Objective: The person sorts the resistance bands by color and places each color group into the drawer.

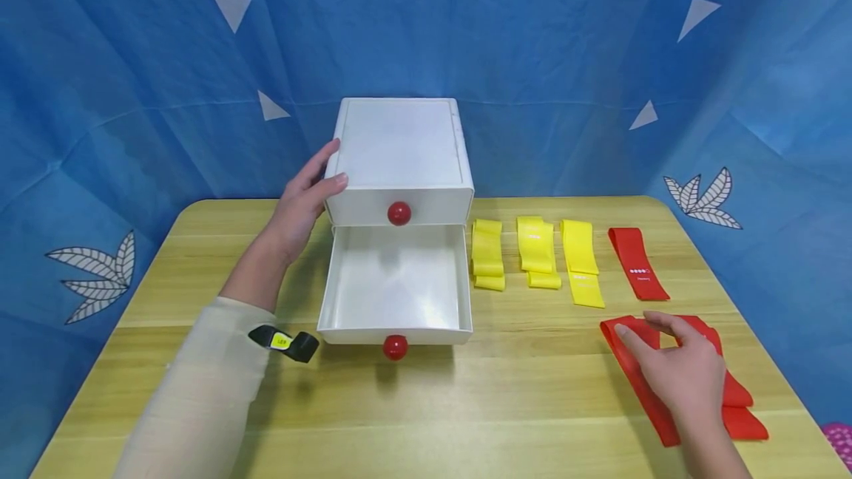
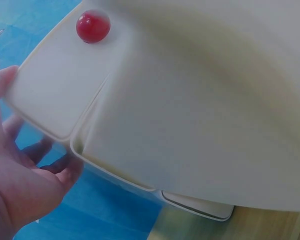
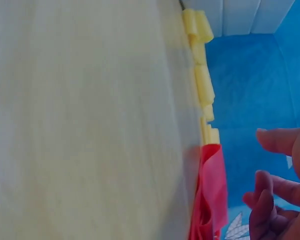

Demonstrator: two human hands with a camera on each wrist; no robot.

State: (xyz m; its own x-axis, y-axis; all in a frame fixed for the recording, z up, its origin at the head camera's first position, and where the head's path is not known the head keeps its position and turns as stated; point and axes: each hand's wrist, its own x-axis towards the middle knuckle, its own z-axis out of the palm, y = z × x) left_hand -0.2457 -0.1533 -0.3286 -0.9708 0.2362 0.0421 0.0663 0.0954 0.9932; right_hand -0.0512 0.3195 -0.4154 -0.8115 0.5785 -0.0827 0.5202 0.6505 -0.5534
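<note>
A white drawer cabinet (image 1: 399, 143) stands at the back of the table, its lower drawer (image 1: 399, 279) pulled out with nothing inside. My left hand (image 1: 299, 205) rests against the cabinet's left side, thumb at the top edge near the front. In the left wrist view, the fingers spread along that side wall. Over on the right, my right hand (image 1: 685, 368) hovers above folded red resistance bands (image 1: 735, 390), thumb and fingers apart. The right wrist view shows a gap between the fingertips and the red band (image 3: 213, 190), with nothing held.
Three folded yellow bands (image 1: 535, 250) lie in a row right of the cabinet, with a single red band (image 1: 639, 265) beyond them. Red ball knobs mark the upper drawer (image 1: 359, 207) and the lower one. A blue curtain (image 1: 532, 58) hangs behind the wooden table (image 1: 532, 398).
</note>
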